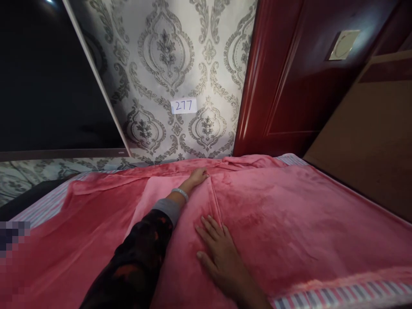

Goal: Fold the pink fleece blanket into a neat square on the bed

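A pink plush blanket [289, 214] lies spread in front of me, with a folded flap down its middle. At the far end of that fold my left hand [197, 176] reaches out, fingers closed on the blanket's edge. A bracelet [180, 194] circles the left wrist below a dark patterned sleeve. Nearer to me, my right hand [219, 253] rests flat on the flap, fingers stretched out beside the fold line. Both hands touch the blanket.
Striped cloth [347, 296] shows beneath the blanket's edges. Behind stands a patterned wall [206, 64] with a paper label [184, 106] reading 277. A dark screen [54, 81] is at left; a red wooden panel [289, 86] and a brown board [370, 128] are at right.
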### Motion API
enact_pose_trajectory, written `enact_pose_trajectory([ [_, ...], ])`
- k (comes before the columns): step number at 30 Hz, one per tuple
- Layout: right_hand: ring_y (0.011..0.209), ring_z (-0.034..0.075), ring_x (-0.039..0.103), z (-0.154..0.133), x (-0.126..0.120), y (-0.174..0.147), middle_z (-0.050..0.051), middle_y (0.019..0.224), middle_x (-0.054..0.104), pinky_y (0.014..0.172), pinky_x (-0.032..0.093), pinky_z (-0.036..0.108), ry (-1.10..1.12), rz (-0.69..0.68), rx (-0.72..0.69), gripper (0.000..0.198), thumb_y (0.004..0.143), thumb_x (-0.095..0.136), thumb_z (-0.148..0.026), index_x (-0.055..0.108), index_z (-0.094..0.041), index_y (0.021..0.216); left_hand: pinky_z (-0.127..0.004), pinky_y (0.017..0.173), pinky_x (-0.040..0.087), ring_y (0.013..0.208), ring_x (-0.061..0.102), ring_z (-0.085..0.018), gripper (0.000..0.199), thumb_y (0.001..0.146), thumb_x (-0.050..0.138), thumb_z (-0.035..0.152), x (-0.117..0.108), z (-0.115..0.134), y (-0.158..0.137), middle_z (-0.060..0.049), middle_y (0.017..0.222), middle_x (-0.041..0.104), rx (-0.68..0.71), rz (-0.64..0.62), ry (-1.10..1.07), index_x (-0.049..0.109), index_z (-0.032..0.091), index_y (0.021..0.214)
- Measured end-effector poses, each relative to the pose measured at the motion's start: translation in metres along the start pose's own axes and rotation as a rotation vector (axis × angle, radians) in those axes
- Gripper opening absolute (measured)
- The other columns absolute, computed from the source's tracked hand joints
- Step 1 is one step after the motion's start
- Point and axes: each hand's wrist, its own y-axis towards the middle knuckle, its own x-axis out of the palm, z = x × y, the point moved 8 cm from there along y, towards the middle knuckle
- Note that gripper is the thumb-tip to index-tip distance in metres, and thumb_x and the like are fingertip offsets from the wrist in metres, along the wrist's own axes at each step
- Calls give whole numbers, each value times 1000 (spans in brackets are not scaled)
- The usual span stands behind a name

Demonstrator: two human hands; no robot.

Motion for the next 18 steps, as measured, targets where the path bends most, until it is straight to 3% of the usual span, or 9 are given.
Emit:
enact_pose_trajectory([
  [10,153,25,17,1,-7,-1,1,164,28,124,13,55,-8,76,-16,58,97,52,-39,41,-31,153,-34,94,48,108,66,-25,24,96,49,26,17,4,-6,-14,116,72,-50,2,19,68,17,106],
  [14,153,24,18,1,-7,1,1,164,29,124,14,54,-26,66,-11,57,98,50,-39,42,-30,153,-35,101,46,119,63,-27,31,96,50,27,4,12,-5,-18,127,68,-49,-11,35,65,14,119],
  [18,152,24,20,3,-4,-1,4,163,32,123,15,54,-33,86,-25,56,98,48,-40,43,-28,153,-33,109,41,134,53,-25,50,95,52,32,-19,9,-21,-16,147,55,-20,2,30,50,14,141],
])
